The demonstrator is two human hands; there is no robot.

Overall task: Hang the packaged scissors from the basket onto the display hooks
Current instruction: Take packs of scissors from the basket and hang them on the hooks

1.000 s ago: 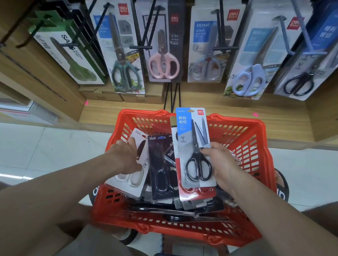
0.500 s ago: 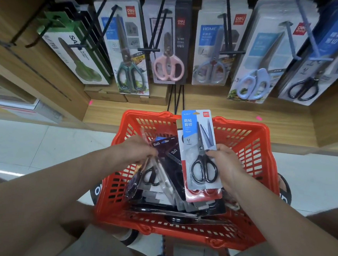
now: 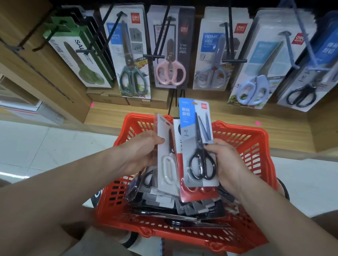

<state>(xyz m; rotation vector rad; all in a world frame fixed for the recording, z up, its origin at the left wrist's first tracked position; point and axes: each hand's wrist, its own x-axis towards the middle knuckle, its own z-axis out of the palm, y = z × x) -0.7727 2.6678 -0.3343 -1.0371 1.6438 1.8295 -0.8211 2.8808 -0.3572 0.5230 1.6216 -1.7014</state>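
Observation:
A red plastic basket (image 3: 248, 151) sits below me, holding several packaged scissors (image 3: 178, 206). My right hand (image 3: 227, 164) grips a blue-topped pack of black-handled scissors (image 3: 198, 146), held upright above the basket, with a red pack behind it. My left hand (image 3: 140, 152) holds a white-handled scissors pack (image 3: 165, 153) upright, just left of the blue pack. Display hooks (image 3: 159, 56) on the back wall carry rows of packaged scissors; the rightmost row (image 3: 311, 78) shows black-handled scissors with a blue top.
A wooden shelf ledge (image 3: 225, 115) runs under the hanging packs, just beyond the basket. Wooden side panels (image 3: 20, 43) flank the display. White tiled floor (image 3: 32, 148) lies left and right of the basket. Boxes (image 3: 25, 109) sit low at the left.
My left hand has lifted the white-handled pack out of the basket and turned it upright beside the blue pack. My right hand has raised the blue pack slightly.

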